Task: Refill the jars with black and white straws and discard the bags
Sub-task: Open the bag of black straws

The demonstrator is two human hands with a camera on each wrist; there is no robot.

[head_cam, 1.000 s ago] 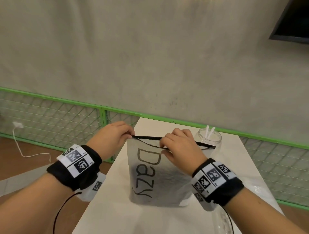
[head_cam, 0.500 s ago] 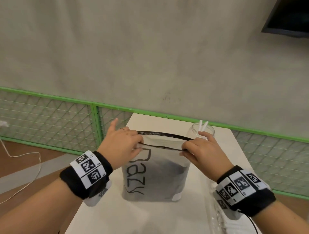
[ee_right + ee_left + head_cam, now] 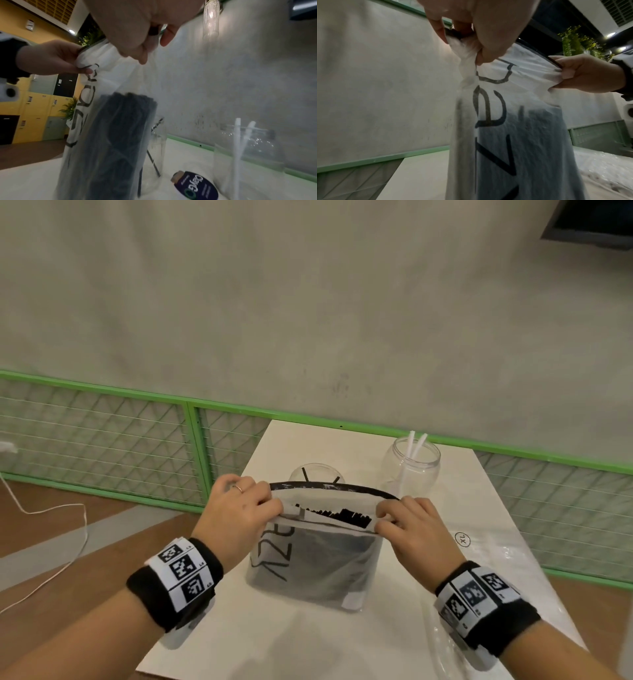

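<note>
- The frosted bag (image 3: 313, 570) stood upright on the white desk (image 3: 342, 645), near its middle, its mouth pulled partly open.
- The left hand (image 3: 239, 511) pinched the left end of the bag's rim; the right hand (image 3: 407, 529) pinched the right end. Each grip was pressed together on the thin film, thumb against fingers.
- The black straws (image 3: 342, 515) stood bundled inside, their ends showing in the open mouth; the right wrist view showed the dark bundle (image 3: 123, 135) filling most of the bag.
- Just behind the bag stood a clear jar (image 3: 315, 474) holding a few black straws; to its right, apart, a second clear jar (image 3: 411, 463) held two white straws (image 3: 416, 445).
- Handling, as judged: the film appeared soft, crumpling at each pinch, and probably slippery; the straws were likely light and loose, and apt to spill if the bag were tipped quickly.
- Suggested hold: the reinforced dark rim for opening; the bundle itself, around its middle, for lifting straws out.
- A crinkled clear plastic sheet (image 3: 496, 553) lay on the desk at the right.
</note>
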